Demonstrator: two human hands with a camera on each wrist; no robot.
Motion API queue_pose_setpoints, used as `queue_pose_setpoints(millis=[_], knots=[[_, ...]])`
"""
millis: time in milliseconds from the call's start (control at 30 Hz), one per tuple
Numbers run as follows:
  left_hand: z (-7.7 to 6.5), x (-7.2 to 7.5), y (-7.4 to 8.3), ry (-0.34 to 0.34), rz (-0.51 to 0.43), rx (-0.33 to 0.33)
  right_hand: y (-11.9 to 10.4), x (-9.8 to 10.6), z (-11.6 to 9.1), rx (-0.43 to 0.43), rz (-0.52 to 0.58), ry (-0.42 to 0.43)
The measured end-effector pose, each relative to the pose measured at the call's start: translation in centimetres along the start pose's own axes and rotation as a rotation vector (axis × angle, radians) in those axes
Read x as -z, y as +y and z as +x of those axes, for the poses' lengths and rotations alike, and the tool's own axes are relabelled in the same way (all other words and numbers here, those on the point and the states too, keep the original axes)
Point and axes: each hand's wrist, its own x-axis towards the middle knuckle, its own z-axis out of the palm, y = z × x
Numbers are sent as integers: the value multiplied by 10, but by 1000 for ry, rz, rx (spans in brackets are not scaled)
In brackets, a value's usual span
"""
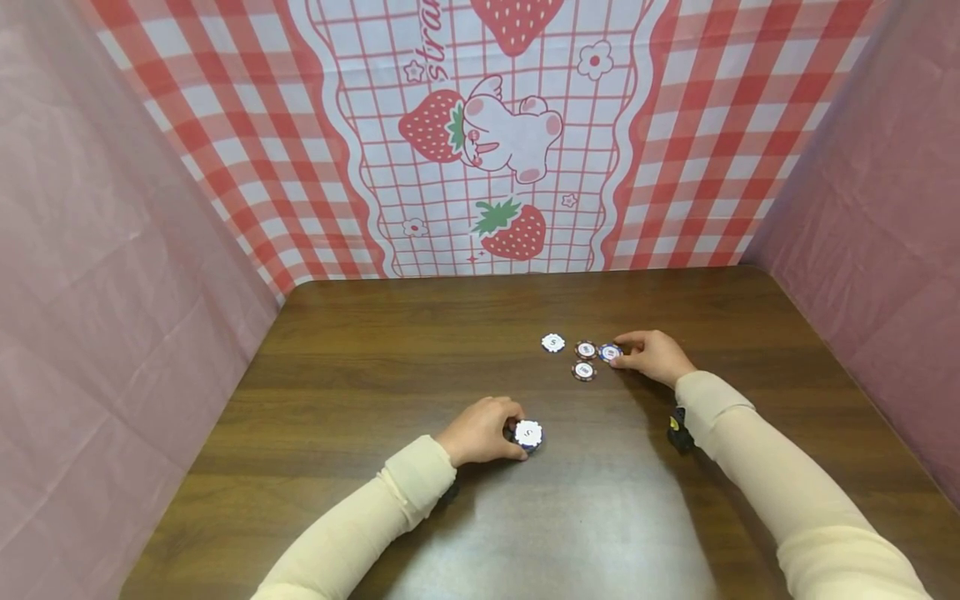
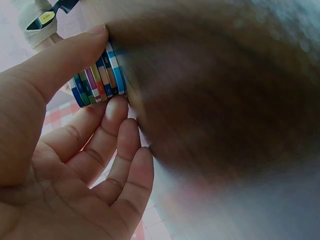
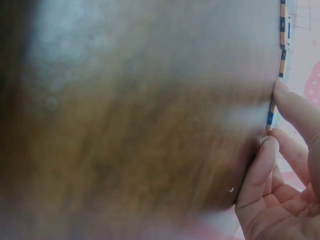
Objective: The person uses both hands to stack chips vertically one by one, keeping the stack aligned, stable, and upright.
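Note:
A short stack of poker chips (image 1: 528,435) stands on the table with a white chip on top. My left hand (image 1: 483,429) grips it between thumb and fingers. Seen edge-on in the left wrist view, the stack (image 2: 97,80) shows blue, green, purple, orange and dark layers. Farther back and to the right, my right hand (image 1: 651,356) pinches a blue-and-white poker chip (image 1: 609,353) lying flat on the table. Touching or nearly touching that chip is a dark brown-rimmed chip (image 1: 586,350). In the right wrist view the pinched chip (image 3: 271,117) appears only as a thin edge.
Another dark-rimmed chip (image 1: 583,371) lies just in front of the first one, and a white chip (image 1: 553,342) lies to their left. The brown wooden table (image 1: 360,333) meets a red checked strawberry cloth (image 1: 675,208) at the back. Pink cloths hang on both sides.

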Motion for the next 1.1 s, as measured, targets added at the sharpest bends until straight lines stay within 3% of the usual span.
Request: queue_pose_setpoints(millis=[600, 1100], knots=[[0, 0, -1, -2, 7, -4, 1, -2, 1, 20, -37, 38], [1, -1, -1, -4, 8, 1, -4, -3, 1, -25, -45, -21]])
